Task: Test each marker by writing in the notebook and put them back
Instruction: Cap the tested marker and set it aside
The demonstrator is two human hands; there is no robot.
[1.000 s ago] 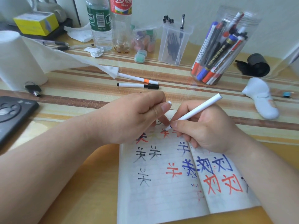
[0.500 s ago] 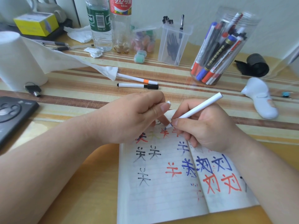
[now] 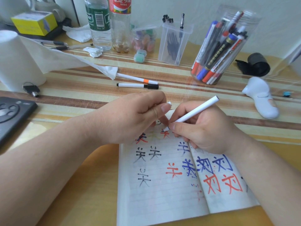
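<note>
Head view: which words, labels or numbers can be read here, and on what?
"关": handwritten repeatedly in black, red and blue on the notebook, left page.
"刘": blue and red, right page.
Red bottle label: Chinese script, cut off by the frame.
Green bottle label, yellow box, marker barrels in the jar: too blurred.

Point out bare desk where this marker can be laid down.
Bare striped desk lies between the keys and the black-capped marker, and again between that marker and the marker jar. A smaller gap sits between the jar and the white gadget. The back row around the bottles is crowded, and the left hand and right hand crowd the notebook.
</note>
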